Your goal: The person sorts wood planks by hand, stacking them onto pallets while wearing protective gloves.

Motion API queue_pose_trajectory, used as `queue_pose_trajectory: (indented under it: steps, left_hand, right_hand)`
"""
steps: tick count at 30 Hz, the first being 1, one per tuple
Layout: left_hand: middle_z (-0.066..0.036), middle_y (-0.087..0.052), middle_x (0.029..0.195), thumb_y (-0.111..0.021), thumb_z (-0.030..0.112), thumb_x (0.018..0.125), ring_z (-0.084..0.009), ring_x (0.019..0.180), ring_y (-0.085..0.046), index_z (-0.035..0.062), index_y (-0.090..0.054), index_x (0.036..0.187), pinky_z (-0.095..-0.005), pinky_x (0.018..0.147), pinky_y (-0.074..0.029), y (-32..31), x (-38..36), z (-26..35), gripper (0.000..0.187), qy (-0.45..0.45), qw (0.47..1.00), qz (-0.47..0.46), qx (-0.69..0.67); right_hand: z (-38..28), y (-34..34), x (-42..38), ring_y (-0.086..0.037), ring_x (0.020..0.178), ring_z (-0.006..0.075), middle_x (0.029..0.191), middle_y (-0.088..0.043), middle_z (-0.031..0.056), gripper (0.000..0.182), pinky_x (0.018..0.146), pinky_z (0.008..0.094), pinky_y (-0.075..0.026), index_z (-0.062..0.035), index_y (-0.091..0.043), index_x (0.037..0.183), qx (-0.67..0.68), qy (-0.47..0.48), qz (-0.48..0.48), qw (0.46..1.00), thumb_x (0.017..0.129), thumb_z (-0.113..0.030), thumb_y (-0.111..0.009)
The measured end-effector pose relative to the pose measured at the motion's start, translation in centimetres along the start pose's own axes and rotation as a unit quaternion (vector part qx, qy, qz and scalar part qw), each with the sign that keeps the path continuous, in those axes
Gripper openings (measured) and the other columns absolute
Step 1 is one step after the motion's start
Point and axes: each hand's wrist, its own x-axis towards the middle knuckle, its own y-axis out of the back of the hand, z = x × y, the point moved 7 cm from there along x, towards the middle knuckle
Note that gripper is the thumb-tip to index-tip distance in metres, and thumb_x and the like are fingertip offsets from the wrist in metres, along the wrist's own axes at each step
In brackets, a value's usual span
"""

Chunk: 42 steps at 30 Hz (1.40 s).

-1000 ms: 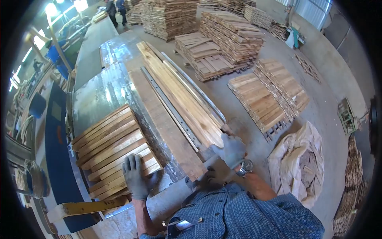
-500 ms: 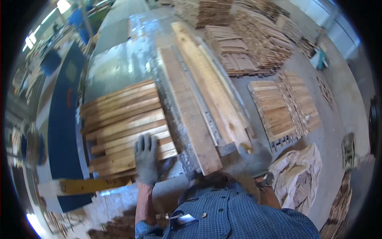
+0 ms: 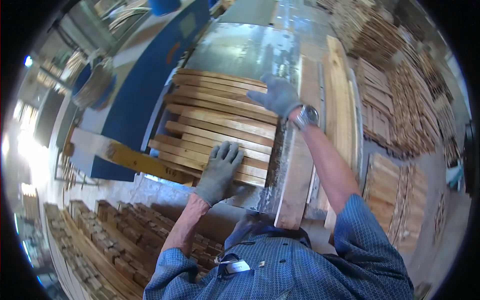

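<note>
Several wooden strips (image 3: 225,127) lie side by side on a metal table (image 3: 235,42), their right ends nearly even and their left ends staggered. My left hand (image 3: 220,172), in a grey glove, rests on the nearest strips with its fingers stretched out. At the far right corner of the strips is my right hand (image 3: 280,95), also gloved, its thumb and fingers apart. It is over or against the strip ends; exact contact cannot be made out. Neither hand is wrapped round anything. A long plank (image 3: 295,185) lies lengthwise just right of the strips.
A second, lighter plank (image 3: 338,90) lies farther right. Left of the strips runs a blue machine panel (image 3: 150,85), with a yellow bar (image 3: 135,157) in front. Wood stacks stand on the floor at right (image 3: 385,195) and lower left (image 3: 100,245).
My right hand has moved from the near end of the planks to the far right corner of the strips. My left hand stays on the strips. The view has swung left.
</note>
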Motion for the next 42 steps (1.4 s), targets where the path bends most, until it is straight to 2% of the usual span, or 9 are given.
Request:
queue_pose_trajectory:
  steps: [10,16,26,29,31,32,35,39,42]
  left_hand:
    - [-0.024,-0.044,0.139,-0.078,0.026,0.061,-0.0448,0.135,-0.038,-0.0021,-0.045,0.135,-0.0548,0.115,-0.027,-1.8,0.0,-2.8,0.086,0.034,0.998,0.002,0.043]
    - [-0.022,-0.051,0.135,-0.055,0.017,0.086,-0.0423,0.128,-0.047,-0.0038,-0.054,0.126,-0.0546,0.113,-0.032,-1.8,1.2,-2.9,0.046,0.014,0.995,0.059,0.076]
    - [-0.02,-0.058,0.125,-0.074,0.022,0.075,-0.039,0.121,-0.055,-0.0016,-0.057,0.125,-0.0495,0.105,-0.042,1.7,-3.9,2.5,0.058,0.176,0.978,0.098,-0.058]
    - [-0.013,-0.069,0.105,-0.077,0.021,0.079,-0.0244,0.098,-0.067,-0.0027,-0.065,0.112,-0.0362,0.089,-0.052,1.4,-6.3,4.5,0.042,0.308,0.911,0.203,-0.182]
    - [-0.008,-0.072,0.088,-0.071,0.022,0.089,-0.0132,0.077,-0.067,-0.004,-0.068,0.106,-0.0262,0.071,-0.052,-1.2,-7.9,3.9,0.032,0.534,0.674,0.223,-0.46]
    - [-0.008,-0.072,0.088,-0.071,0.022,0.089,-0.0132,0.077,-0.067,-0.004,-0.068,0.106,-0.0262,0.071,-0.052,-1.6,-7.6,3.8,0.032,0.531,0.678,0.229,-0.455]
    - [-0.007,-0.071,0.083,-0.063,0.026,0.096,-0.0114,0.073,-0.064,-0.0066,-0.07,0.099,-0.0253,0.066,-0.049,-4.8,-8.5,2.4,0.033,0.582,0.493,0.352,-0.542]
    - [-0.008,-0.066,0.087,-0.06,0.018,0.096,-0.0168,0.077,-0.063,-0.0074,-0.066,0.098,-0.0301,0.072,-0.052,-7.5,-7.9,4.6,0.026,0.561,0.39,0.329,-0.652]
    - [-0.007,-0.064,0.086,-0.058,0.019,0.096,-0.0157,0.08,-0.062,-0.0066,-0.065,0.095,-0.0297,0.075,-0.051,-6.9,-7.5,3.9,0.026,0.566,0.487,0.299,-0.594]
  right_hand:
    - [-0.6,-12.7,15.2,-0.063,0.11,0.0381,0.116,-0.067,0.026,0.088,0.093,0.0424,-0.048,0.0046,-0.062,0.118,0.021,0.033,-0.188,0.981,0.076,-0.072,-0.068]
    - [0.3,-13.7,15.4,-0.064,0.106,0.0353,0.114,-0.067,0.0235,0.092,0.09,0.041,-0.048,0.0024,-0.062,0.117,-0.017,0.008,-0.149,0.989,0.074,-0.079,-0.065]
    - [1.4,-14.2,17.1,-0.064,0.109,0.0382,0.118,-0.066,0.0261,0.093,0.093,0.0431,-0.049,0.0032,-0.061,0.122,0.048,0.065,-0.154,0.985,0.074,-0.076,-0.067]
    - [3.2,-13.9,17.2,-0.064,0.105,0.0376,0.114,-0.067,0.026,0.092,0.091,0.0437,-0.049,0.0045,-0.062,0.119,0.039,0.067,-0.143,0.987,0.075,-0.076,-0.065]
    - [3.5,-13.5,17.0,-0.064,0.105,0.0373,0.112,-0.068,0.0256,0.092,0.09,0.0444,-0.049,0.005,-0.066,0.114,-0.007,0.049,-0.154,0.987,0.075,-0.078,-0.063]
    - [3.1,-12.9,16.8,-0.064,0.105,0.0373,0.112,-0.068,0.0256,0.092,0.09,0.0444,-0.049,0.005,-0.066,0.114,-0.003,0.054,-0.147,0.988,0.075,-0.078,-0.063]
    - [2.3,-12.2,15.1,-0.064,0.103,0.0365,0.113,-0.068,0.0253,0.095,0.089,0.045,-0.048,0.0032,-0.068,0.112,0.008,0.062,-0.192,0.979,0.072,-0.083,-0.062]
    - [3.0,-12.5,15.1,-0.064,0.106,0.0361,0.115,-0.068,0.0221,0.093,0.092,0.0432,-0.048,-0.0006,-0.068,0.112,0.005,0.045,-0.19,0.981,0.072,-0.084,-0.06]
    - [2.8,-12.0,14.5,-0.063,0.111,0.0369,0.118,-0.068,0.021,0.091,0.094,0.0425,-0.048,-0.0017,-0.067,0.115,0.0,0.028,-0.201,0.979,0.074,-0.083,-0.059]
